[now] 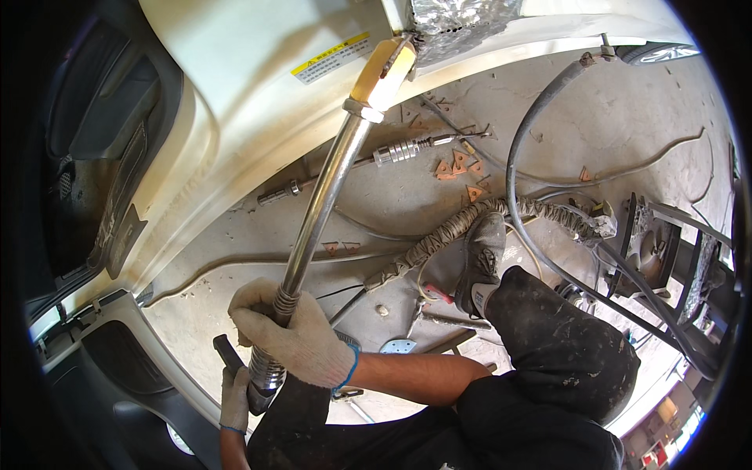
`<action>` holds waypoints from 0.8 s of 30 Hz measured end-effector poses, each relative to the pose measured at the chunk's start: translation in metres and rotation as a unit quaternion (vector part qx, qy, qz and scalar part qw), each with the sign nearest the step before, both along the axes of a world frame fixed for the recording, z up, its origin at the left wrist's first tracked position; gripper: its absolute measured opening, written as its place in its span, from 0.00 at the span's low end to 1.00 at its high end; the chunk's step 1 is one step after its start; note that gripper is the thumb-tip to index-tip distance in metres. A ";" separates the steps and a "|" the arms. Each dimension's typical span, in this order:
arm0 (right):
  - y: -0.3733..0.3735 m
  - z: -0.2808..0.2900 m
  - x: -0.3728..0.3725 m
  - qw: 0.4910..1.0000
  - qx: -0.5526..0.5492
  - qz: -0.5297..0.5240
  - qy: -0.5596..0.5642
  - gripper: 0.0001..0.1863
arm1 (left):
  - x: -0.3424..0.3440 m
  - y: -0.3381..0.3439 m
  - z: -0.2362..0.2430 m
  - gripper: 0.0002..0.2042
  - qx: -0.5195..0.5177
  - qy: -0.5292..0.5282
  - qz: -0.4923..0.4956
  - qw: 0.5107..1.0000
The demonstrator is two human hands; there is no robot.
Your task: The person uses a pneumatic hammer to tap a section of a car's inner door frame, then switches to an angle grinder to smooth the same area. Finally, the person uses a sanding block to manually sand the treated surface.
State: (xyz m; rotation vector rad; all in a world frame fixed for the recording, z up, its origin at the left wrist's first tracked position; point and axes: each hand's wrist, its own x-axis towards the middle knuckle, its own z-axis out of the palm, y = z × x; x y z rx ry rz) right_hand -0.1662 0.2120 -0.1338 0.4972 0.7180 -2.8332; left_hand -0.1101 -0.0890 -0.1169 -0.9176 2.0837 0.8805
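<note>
I hold a long chrome pulling tool [320, 213] angled up to the white car body [204, 47]; its hexagonal end fitting [382, 74] meets the panel beside a rough, bare-metal patch [454, 23]. My right hand [291, 333], in a pale knit glove with blue cuff, is closed round the shaft at its threaded, ribbed part. Lower and further left, my left hand [234, 403], also gloved, is closed on the tool's black handle [229, 352]; part of its fingers is hidden behind the tool.
On the concrete floor lie a second chrome tool [395, 153], orange triangular tabs [460, 160], cables and a fabric-sleeved hose [431, 239]. A black hose [517, 149] loops at right near a metal frame [650, 243]. An open car door [117, 360] is at lower left. My bent leg [572, 345] is below.
</note>
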 end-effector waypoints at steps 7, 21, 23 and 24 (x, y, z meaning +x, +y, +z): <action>0.001 -0.006 0.001 0.999 -0.008 0.033 0.003 0.09 | 0.000 0.001 0.000 0.20 0.003 0.001 -0.002 1.000; 0.002 0.003 -0.002 1.000 -0.002 0.002 -0.016 0.07 | 0.002 -0.006 -0.003 0.23 0.010 -0.001 -0.021 1.000; 0.001 -0.002 0.000 1.000 -0.007 0.012 -0.002 0.07 | 0.000 0.001 -0.001 0.22 0.009 0.001 -0.014 1.000; 0.000 -0.004 0.001 1.000 -0.011 0.017 0.005 0.08 | -0.001 0.003 0.000 0.22 0.004 -0.001 -0.013 1.000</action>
